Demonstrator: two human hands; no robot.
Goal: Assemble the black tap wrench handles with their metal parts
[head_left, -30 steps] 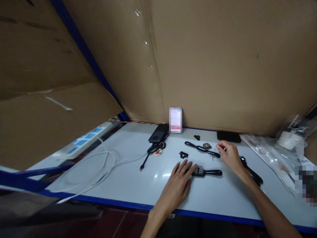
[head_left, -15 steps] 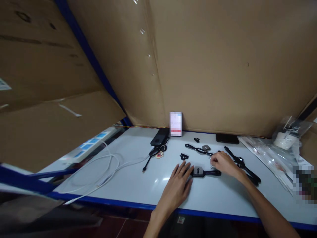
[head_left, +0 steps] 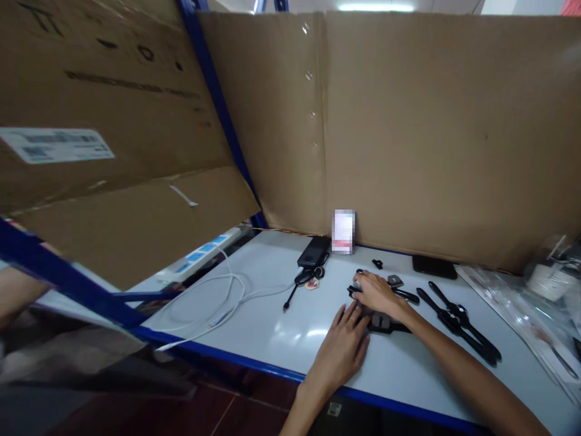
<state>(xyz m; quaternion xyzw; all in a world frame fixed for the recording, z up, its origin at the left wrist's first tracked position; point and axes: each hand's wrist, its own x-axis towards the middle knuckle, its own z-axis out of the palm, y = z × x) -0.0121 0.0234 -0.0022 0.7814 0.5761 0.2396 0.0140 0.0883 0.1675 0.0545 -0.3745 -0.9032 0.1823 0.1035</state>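
My left hand (head_left: 345, 346) lies over the left handle of a black spokeshave (head_left: 400, 327), its fingers long and its thumb on the near side. A grey blade (head_left: 381, 322) sits on that spokeshave's middle. Just beyond, my right hand (head_left: 379, 293) has its fingertips closed down on a small black lever cap (head_left: 351, 292), which shows partly beneath them. Behind the right hand lies another spokeshave (head_left: 407, 295), mostly covered, with a loose grey blade (head_left: 395, 280) beside it. A second lever cap (head_left: 377, 264) rests farther back.
Two more black spokeshaves (head_left: 463, 324) lie at the right. Behind them is a dark phone (head_left: 434, 267), with plastic-wrapped items (head_left: 521, 321) along the right side. A black power bank (head_left: 313, 252), white cable (head_left: 240, 297) and upright lit screen (head_left: 343, 232) stand left of the hands.
My right hand has moved left from beside the spokeshave's right handle to the lever cap. The left hand stays on the spokeshave. The view has tilted up and turned left.
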